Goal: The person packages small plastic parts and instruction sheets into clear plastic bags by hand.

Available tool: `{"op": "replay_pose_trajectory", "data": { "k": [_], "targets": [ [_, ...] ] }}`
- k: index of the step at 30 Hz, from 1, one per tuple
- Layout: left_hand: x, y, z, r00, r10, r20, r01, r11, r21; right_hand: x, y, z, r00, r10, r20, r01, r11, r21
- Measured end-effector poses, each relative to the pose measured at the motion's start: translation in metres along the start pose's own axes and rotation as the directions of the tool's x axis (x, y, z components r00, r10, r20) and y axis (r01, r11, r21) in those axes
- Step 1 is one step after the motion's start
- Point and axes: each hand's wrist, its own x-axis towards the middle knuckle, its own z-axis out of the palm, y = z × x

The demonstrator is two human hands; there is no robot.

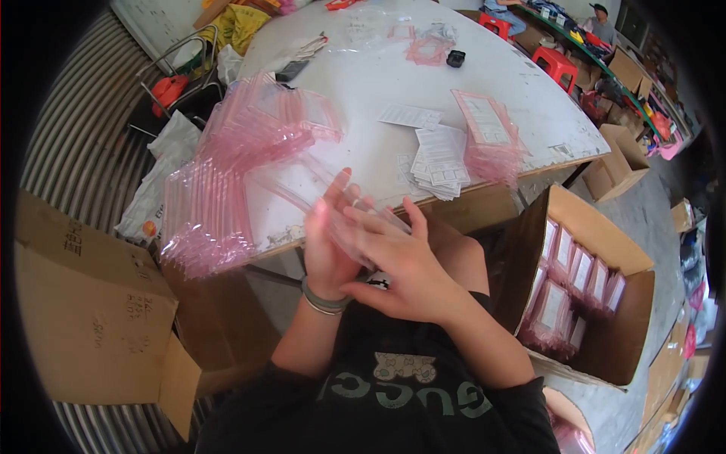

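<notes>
A clear, pinkish plastic pouch (344,231) lies between my two hands in front of my body, at the table's near edge. My left hand (330,246) is upright behind it, wrapped round its side. Over the pouch, my right hand (397,257) has its fingers on the plastic, the thumb pointing left. Left of my hands is a big heap of pink plastic pouches (208,197). Printed white cards (439,163) lie in a loose stack to the right. Beside them is a pile of pink pouches with a card showing in the top one (488,125).
The white table (363,83) has a small black object (455,58) and more pink plastic (427,51) farther back. An open carton (635,303) at the right holds packed pouches. Another carton (91,303) stands left. Red stools (556,64) and other people (603,29) are at the back right.
</notes>
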Motion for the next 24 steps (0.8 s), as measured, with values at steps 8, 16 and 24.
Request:
{"op": "replay_pose_trajectory", "data": {
  "k": [8, 16, 24],
  "targets": [
    [0.015, 0.025, -0.009, 0.988, -0.146, 0.045, 0.147, 0.829, -0.539, -0.012, 0.130, -0.008, 0.828, 0.101, -0.551, -0.392, 0.807, -0.442],
    [0.013, 0.015, -0.010, 0.981, -0.188, -0.049, 0.137, 0.851, -0.507, -0.016, 0.184, -0.004, 0.236, 0.697, -0.678, -0.818, 0.519, 0.249],
    [0.012, 0.019, -0.019, 0.984, -0.161, -0.076, 0.104, 0.867, -0.488, -0.038, 0.147, 0.001, 0.492, 0.485, -0.723, -0.433, 0.857, 0.281]
  ]
}}
